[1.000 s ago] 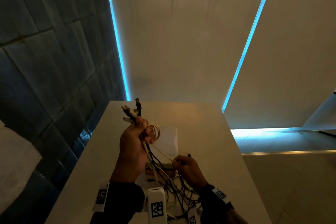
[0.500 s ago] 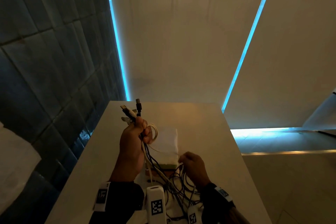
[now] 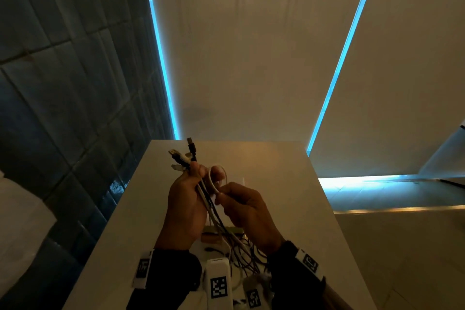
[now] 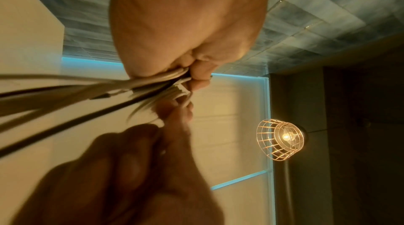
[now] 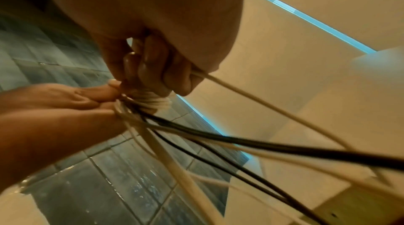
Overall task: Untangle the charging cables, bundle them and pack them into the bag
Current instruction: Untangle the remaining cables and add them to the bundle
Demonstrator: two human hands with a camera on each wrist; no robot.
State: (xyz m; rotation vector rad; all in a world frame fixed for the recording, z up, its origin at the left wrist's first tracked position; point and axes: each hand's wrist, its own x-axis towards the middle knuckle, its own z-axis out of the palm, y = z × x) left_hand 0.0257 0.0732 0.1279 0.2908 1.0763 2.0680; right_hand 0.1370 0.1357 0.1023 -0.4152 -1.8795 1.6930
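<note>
My left hand (image 3: pixel 191 184) is raised over the table and grips a bunch of white and black charging cables (image 3: pixel 208 206), whose plugs (image 3: pixel 180 157) stick up above the fist. White coils (image 5: pixel 153 102) are wound round the bunch just below that grip. My right hand (image 3: pixel 234 199) is close beside the left and pinches a white cable (image 5: pixel 251 97) against the bunch. The loose cable ends (image 3: pixel 241 251) hang down in a tangle onto the table. A pale flat bag (image 3: pixel 241 181) lies on the table behind my hands, mostly hidden.
The beige table (image 3: pixel 289 184) runs forward to a wall with blue light strips (image 3: pixel 161 58). A dark tiled wall (image 3: pixel 63 83) borders its left edge. A small brown and pale object (image 3: pixel 214 234) lies under the cables. A wire-cage lamp (image 4: pixel 282 139) shows in the left wrist view.
My right hand has risen from the tangle low on the table up to the left hand, bringing the white cable to the held bunch. The left hand has stayed put.
</note>
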